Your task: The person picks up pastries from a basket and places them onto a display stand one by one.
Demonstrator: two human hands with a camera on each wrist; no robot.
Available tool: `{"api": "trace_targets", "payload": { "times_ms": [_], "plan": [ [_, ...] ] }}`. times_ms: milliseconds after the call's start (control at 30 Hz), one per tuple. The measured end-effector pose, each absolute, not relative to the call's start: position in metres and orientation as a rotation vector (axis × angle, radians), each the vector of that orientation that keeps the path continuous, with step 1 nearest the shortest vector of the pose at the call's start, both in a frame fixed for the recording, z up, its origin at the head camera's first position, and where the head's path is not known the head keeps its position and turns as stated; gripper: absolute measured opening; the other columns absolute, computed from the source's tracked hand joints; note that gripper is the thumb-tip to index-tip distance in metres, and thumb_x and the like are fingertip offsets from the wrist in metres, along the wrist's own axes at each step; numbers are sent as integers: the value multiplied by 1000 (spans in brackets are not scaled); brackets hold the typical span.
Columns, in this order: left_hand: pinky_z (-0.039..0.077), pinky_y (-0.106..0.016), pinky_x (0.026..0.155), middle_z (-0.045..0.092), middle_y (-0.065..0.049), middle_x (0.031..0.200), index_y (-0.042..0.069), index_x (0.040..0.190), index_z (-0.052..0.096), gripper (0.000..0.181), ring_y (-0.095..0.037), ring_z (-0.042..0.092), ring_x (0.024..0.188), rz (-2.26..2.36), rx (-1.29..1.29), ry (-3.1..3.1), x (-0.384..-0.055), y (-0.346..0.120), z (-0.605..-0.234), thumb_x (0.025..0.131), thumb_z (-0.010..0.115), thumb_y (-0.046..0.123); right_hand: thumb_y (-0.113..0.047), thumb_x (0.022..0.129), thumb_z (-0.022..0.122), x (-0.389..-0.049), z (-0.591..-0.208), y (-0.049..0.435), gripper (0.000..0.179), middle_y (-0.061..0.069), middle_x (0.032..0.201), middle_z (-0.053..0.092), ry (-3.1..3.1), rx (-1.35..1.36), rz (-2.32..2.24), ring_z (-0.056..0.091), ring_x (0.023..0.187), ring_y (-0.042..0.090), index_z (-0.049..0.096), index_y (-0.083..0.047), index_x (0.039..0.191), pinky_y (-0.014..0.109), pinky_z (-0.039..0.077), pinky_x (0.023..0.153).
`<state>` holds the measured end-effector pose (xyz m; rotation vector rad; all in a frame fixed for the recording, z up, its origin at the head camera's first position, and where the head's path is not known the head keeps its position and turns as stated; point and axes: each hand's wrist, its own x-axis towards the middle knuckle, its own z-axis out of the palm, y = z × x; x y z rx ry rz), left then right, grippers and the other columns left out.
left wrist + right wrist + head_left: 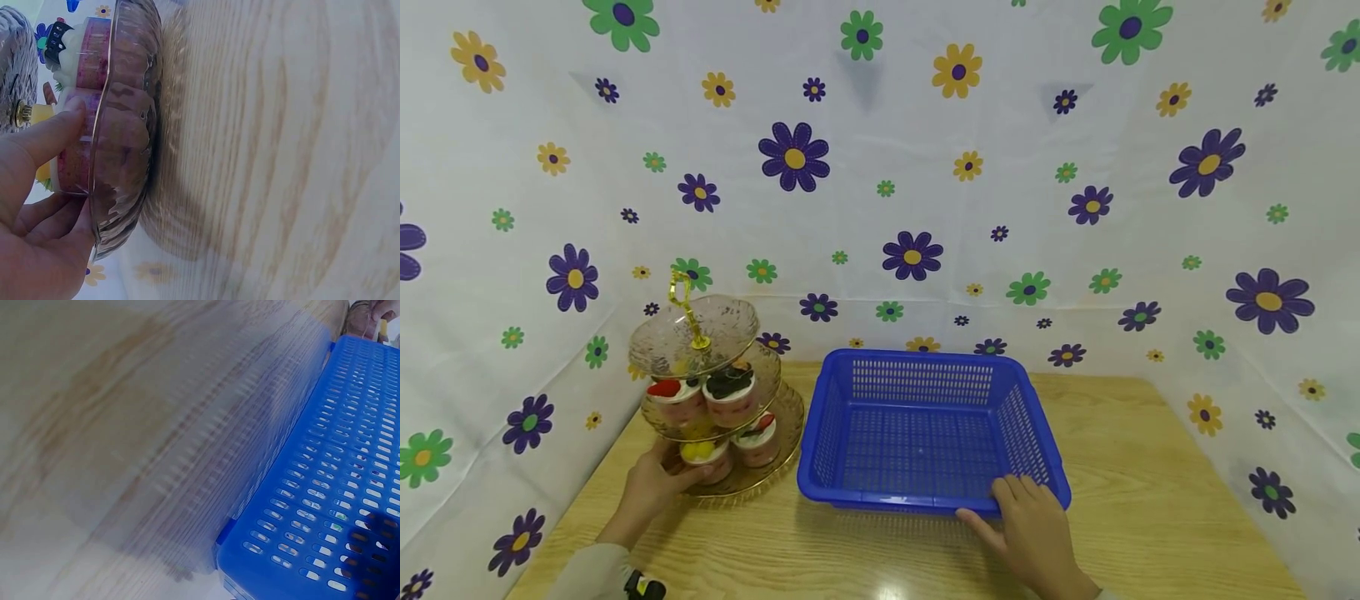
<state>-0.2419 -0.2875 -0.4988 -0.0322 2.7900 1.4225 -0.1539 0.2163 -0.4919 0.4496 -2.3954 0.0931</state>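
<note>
My left hand (655, 483) grips a clear dessert cup (718, 463) with a pink layer, white cream and a yellow topping, on the bottom plate (795, 417) of a tiered stand. In the left wrist view the thumb presses one side of the cup (75, 165) and the fingers curl round the other. Next to it stands another cup (757, 443) with a red topping. A blue plastic basket (910, 503) sits at the middle of the table, nothing inside it. On its near right rim, my right hand (1033, 533) holds on with fingers bent over the edge.
On the stand's middle tier are more dessert cups, one with a red top (677, 404) and one with a dark top (732, 404). The glass top tier (658, 337) carries a gold handle (688, 312). A flower-patterned cloth (880, 217) surrounds the wooden table (1120, 467).
</note>
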Motion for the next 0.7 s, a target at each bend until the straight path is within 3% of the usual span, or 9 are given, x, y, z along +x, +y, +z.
{"api": "trace_targets", "payload": {
  "times_ms": [433, 700],
  "plan": [
    [53, -38, 90, 41, -37, 137, -9, 142, 29, 87, -46, 48, 123, 1391, -76, 2797, -240, -290, -499, 82, 77, 31, -73, 86, 44, -156, -491, 214, 63, -5, 65, 42, -2406, 462, 91, 33, 60, 11, 50, -12, 71, 22, 28, 51],
    [50, -44, 94, 38, -34, 142, -6, 146, 27, 85, -45, 45, 126, 1352, -50, 2775, -234, -296, -492, 87, 71, 37, -71, 89, 39, -160, -492, 213, 64, -4, 67, 42, -2381, 499, 128, 36, 61, 13, 49, -10, 73, 24, 30, 52]
  ]
}}
